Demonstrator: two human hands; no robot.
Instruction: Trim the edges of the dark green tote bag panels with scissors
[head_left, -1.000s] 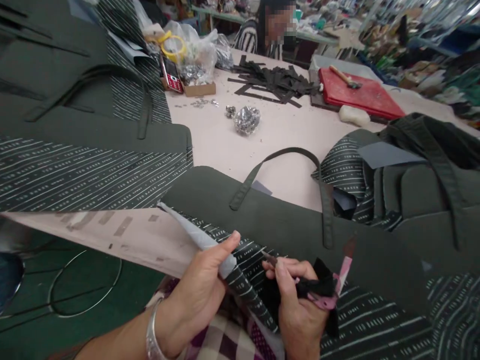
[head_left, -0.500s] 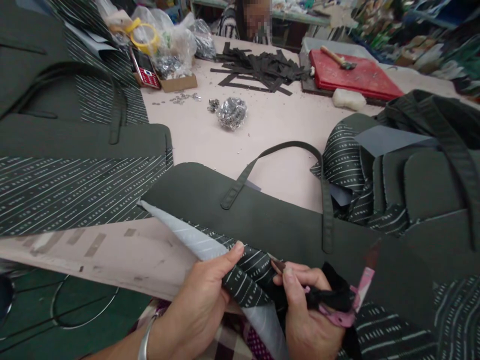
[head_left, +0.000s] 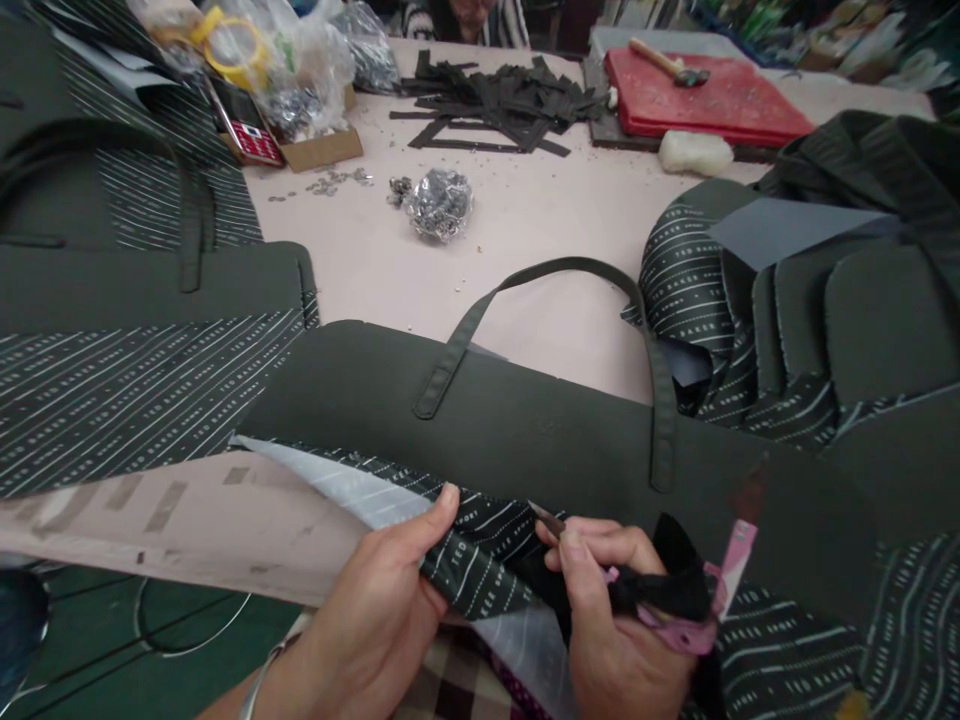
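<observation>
One fabric edge (head_left: pixel 474 580) clamped in left hand (head_left: pixel 386 585), tool (head_left: pixel 550 521) in right hand (head_left: pixel 615 620), tabletop (head_left: pixel 547 215) beyond

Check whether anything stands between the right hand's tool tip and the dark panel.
Nothing visible does: the tool tip is at the dark panel; the left hand grips patterned fabric to one side.

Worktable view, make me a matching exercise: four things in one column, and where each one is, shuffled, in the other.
Things
1. hammer
2. pink-handled tool
3. phone with red keys
4. left hand

Places
A. beside the cardboard box
B. gripping the folded printed fabric
C. on the red slab
D. in the right hand

Right pairs: 1-C, 2-D, 3-A, 4-B
</observation>
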